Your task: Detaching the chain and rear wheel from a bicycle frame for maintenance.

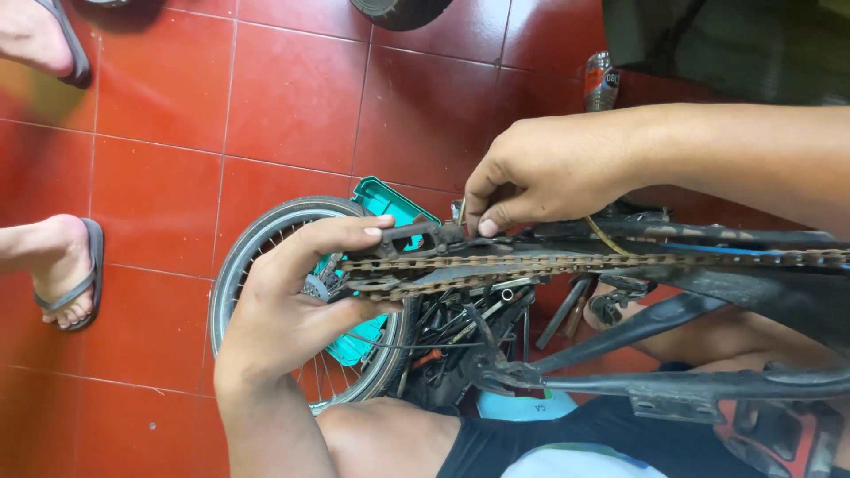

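Both hands (pixel 301 292) pinched on rusty chain (pixel 567 262)

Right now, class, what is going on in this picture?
A person works on a bicycle over a red tiled floor. The left hand grips the rear derailleur by the small wheel, beside the rusty chain. The right hand pinches a small part at the frame. Tools lie underneath.

The floor (pixel 159 168) is made of big, shiny red tiles with thin, pale lines between them. Something dark, maybe a cupboard (pixel 726 44), stands at the top right corner.
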